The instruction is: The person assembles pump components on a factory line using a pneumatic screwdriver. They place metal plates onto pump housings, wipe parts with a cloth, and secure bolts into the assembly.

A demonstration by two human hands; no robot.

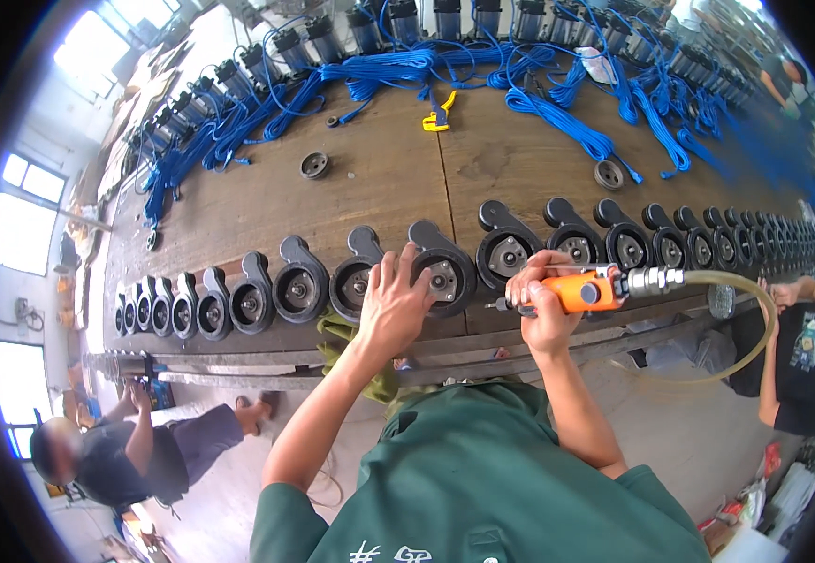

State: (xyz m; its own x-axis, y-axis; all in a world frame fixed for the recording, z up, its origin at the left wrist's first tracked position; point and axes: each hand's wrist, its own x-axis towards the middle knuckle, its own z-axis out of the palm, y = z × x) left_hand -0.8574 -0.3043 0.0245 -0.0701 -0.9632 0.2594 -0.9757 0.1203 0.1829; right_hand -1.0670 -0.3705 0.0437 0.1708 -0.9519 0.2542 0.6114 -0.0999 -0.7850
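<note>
My right hand (550, 319) is wrapped round an orange air screwdriver (587, 291), its bit pointing left. A clear hose (750, 283) runs off its right end. The bit hovers near the lower edge of a black round pump housing (490, 218) with a metal plate in its middle. My left hand (396, 305) lies with fingers stretched over the left rim of the neighbouring pump housing (464, 281). Its fingertips touch that rim, and part of the housing is hidden behind them. Several like housings (299, 291) stand in a row along the bench's near edge.
Motors (407, 21) with blue cable bundles (557, 117) line the far side of the wooden bench (379, 188). Yellow-handled pliers (438, 113) and loose black rings (314, 166) lie on it. Green cloth (337, 328) hangs at the near edge. Other people (159, 455) work left and right.
</note>
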